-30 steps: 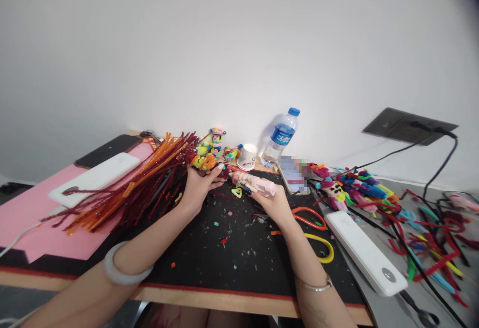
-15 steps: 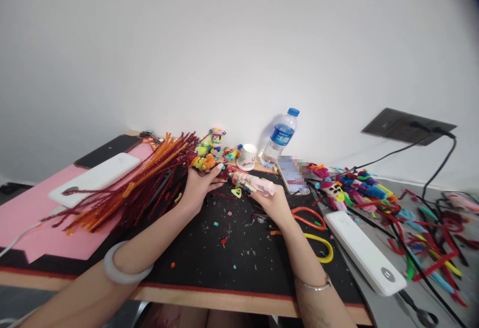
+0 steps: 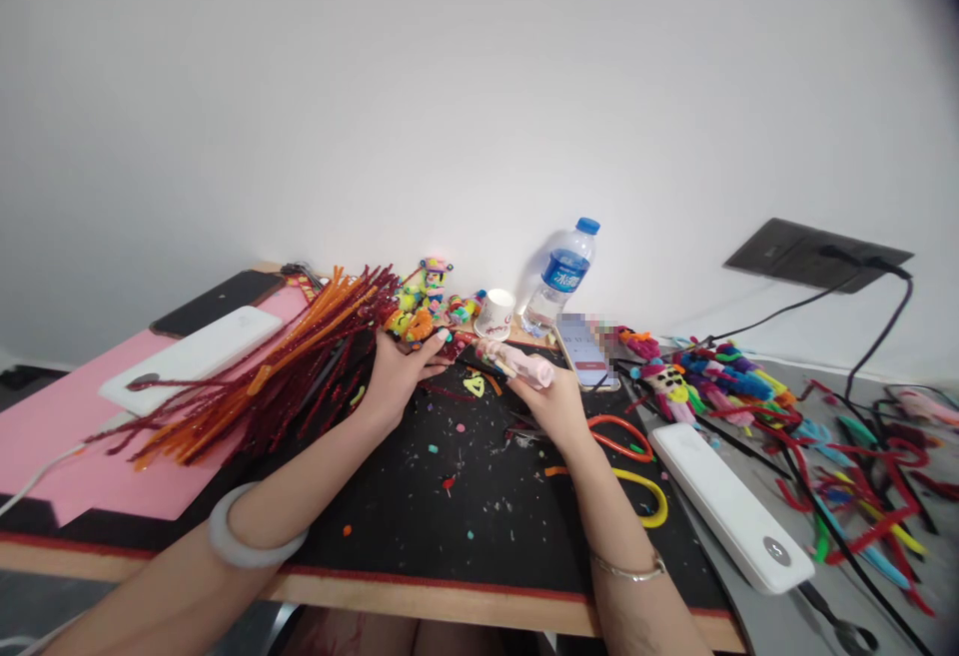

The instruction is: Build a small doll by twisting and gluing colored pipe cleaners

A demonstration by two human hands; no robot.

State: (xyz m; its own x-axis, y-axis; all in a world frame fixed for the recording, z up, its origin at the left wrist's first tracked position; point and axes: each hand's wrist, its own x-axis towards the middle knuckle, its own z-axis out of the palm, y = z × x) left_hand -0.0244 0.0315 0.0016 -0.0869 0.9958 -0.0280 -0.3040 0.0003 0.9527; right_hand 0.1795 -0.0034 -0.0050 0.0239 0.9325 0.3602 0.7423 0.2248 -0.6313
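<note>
Over the black-matted surface [image 3: 405, 526], the left hand [image 3: 401, 376] appears to pinch a small dark-red fuzzy piece [image 3: 454, 346], probably steadying it, while the right hand [image 3: 550, 401] grips a pale-pink gun-shaped plastic tool [image 3: 530, 367], seemingly angled so its front faces that piece

Pale, plain wall [image 3: 450, 117] behind a wood-edged table [image 3: 450, 600], dark socket plate [image 3: 783, 252] at right.

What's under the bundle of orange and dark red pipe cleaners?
The bundle partly covers a pink sheet, white power bank and black mat; whatever lies beneath its middle is hidden.
</note>
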